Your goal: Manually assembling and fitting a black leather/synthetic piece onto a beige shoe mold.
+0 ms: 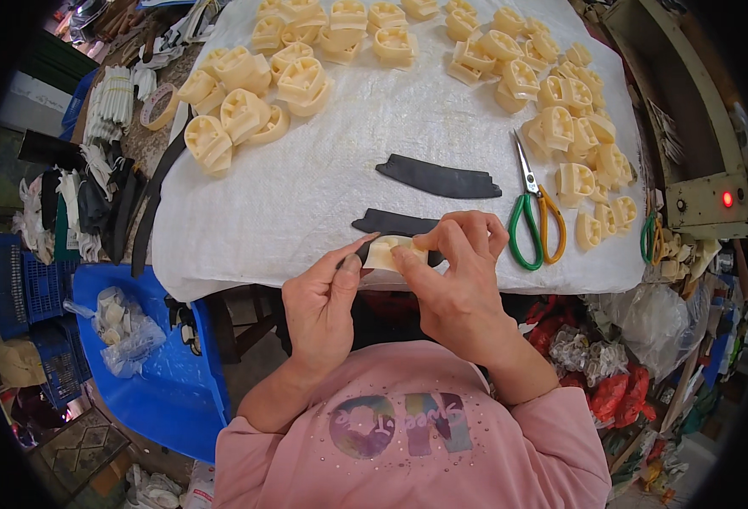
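A cream-coloured plastic piece [382, 257] is held between my two hands at the front edge of the white-covered table. My left hand [319, 314] pinches its left side, where a bit of black strip [363, 249] shows along it. My right hand [467, 293] has thumb and fingers closed on the right side of the piece, hiding part of it. Just beyond the hands lies a flat black strip [386, 222], partly covered by my right hand. A second black strip [438, 176] lies farther back. Scissors [529, 182] with one green and one yellow handle rest to the right, blades pointing away.
Piles of cream pieces [302, 85] stand at the back left, and more pieces [552, 127] line the right side. A blue plastic chair [196, 382] holds a clear bag at the left. Beyond the right edge is a metal box with a red light [727, 198].
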{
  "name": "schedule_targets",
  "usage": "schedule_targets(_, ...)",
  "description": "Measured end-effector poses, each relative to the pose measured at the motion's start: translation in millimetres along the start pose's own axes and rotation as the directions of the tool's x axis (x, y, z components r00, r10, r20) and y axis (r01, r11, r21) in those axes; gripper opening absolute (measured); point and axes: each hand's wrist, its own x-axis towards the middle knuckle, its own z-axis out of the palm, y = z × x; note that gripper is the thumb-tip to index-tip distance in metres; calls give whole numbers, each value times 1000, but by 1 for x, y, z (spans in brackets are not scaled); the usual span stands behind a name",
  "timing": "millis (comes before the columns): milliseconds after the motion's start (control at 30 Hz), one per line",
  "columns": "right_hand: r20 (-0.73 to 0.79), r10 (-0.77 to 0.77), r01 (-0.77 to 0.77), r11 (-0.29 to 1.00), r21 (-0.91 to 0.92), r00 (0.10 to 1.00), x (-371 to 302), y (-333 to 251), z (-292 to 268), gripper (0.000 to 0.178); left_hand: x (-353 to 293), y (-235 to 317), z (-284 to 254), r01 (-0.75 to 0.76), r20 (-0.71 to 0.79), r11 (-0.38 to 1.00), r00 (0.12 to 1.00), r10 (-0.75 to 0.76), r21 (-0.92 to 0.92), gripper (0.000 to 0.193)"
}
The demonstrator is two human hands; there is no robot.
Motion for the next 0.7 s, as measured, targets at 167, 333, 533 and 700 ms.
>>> schedule_targets(167,5,-8,8,1000,0,1000,0,3,1,36,-1,-2,7,-33,10,999,999,33,8,30)
schedule_targets(333,-23,4,-3,999,32,1000,0,11,8,36,-5,14,15,-161,70,921,987,145,354,29)
schedule_targets(533,-128,-52,85,959,270,990,-4,32,14,39,0,-4,-1,-143,8,989,990,143,-27,27)
schedule_targets(700,-107,-42,92,851,517,993,-7,34,16,39,12,-20,0,-360,17,926,931,364,-110,19)
